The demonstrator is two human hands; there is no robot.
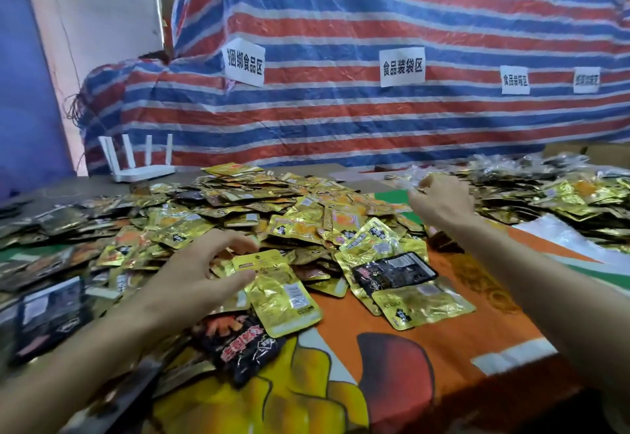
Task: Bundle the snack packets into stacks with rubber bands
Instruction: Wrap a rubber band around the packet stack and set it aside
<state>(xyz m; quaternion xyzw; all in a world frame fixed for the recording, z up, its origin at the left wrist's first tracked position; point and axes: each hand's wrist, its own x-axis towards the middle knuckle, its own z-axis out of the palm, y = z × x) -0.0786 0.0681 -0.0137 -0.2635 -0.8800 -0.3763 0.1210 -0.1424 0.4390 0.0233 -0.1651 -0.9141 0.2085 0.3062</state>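
Reaching over the snack packets [272,201], left hand [197,273] fingers apart; right hand [439,201] fingers curled (grip unclear)

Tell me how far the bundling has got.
Done: nothing that shows; no banded stack is in view. In hand: the left hand spreads open over a gold packet; the right hand reaches toward the far side, its grip unclear. Left: the whole loose pile.
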